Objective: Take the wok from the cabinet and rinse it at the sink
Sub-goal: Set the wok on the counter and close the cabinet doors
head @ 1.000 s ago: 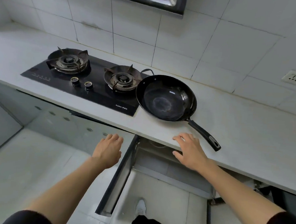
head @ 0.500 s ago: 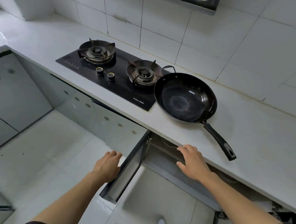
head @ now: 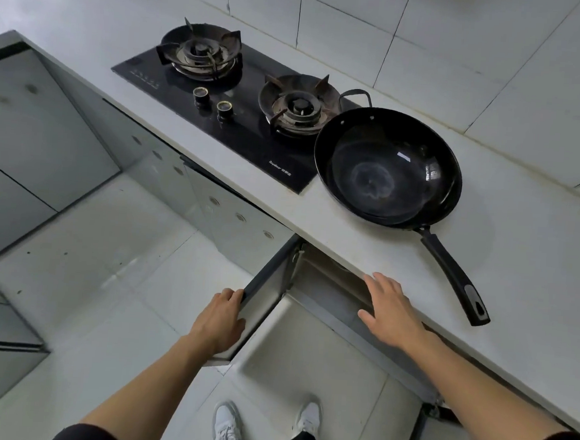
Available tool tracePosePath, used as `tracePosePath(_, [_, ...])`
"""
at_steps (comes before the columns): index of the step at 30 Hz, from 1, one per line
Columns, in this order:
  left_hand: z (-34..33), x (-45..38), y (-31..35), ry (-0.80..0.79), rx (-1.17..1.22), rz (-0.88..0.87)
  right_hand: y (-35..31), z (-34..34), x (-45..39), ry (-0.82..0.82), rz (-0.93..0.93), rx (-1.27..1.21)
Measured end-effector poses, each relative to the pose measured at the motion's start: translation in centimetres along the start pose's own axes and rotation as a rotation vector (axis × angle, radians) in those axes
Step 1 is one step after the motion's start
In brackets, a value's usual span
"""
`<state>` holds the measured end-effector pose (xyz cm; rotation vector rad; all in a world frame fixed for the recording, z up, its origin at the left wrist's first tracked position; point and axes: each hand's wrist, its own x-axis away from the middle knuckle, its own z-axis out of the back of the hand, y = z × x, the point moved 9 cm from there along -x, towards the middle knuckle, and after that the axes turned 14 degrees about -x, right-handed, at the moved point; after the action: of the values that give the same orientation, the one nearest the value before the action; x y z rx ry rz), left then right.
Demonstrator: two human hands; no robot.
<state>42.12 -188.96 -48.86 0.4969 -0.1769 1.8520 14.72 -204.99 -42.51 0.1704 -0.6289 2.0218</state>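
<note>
A black wok (head: 385, 168) sits on the white countertop (head: 521, 236) just right of the gas hob, its long black handle (head: 456, 276) pointing toward me and to the right. Below the counter a cabinet door (head: 262, 297) stands open. My left hand (head: 221, 321) holds the door's outer edge, fingers curled over it. My right hand (head: 387, 310) hovers with fingers spread in front of the counter's front edge, over the open cabinet, empty. The sink is out of view.
A black two-burner gas hob (head: 227, 112) lies left of the wok. Grey cabinet fronts (head: 169, 163) run along under the counter to the left. My white shoes (head: 228, 421) stand on the pale tiled floor below the open cabinet.
My left hand moved from beside the door onto its edge and took hold. My right hand dropped from the counter top to in front of its edge. The view tilted down.
</note>
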Motion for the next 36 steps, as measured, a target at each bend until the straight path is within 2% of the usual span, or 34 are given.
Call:
tracePosePath(11, [-0.7,0.4,1.5,0.034,0.148,0.112,0.8,-0.6,0.1,0.051,-0.001,-0.038])
tracePosePath(19, [-1.3,2.2,5.1,0.062,0.113,0.039,2.3,-0.5,1.2,0.071,-0.028,-0.03])
tracePosePath(26, [-1.6,3.2,8.4,0.045,0.173,0.051,3.1,-0.5,1.4,0.07,-0.02,0.006])
tracePosePath(28, [-1.8,3.2,9.4,0.011,0.135,0.044,3.1,-0.6,1.3,0.062,-0.017,0.024])
tracePosePath(31, [-2.1,3.1,11.2,-0.014,-0.054,0.008,3.2,-0.7,1.3,0.053,-0.012,0.04])
tracePosePath(33, [-1.9,3.2,12.8,0.0,-0.213,-0.051,3.2,-0.6,1.3,0.047,0.001,0.048])
tracePosePath(36, [-2.0,3.3,14.4,0.08,-0.3,-0.17,3.4,-0.3,1.3,0.04,0.026,0.041])
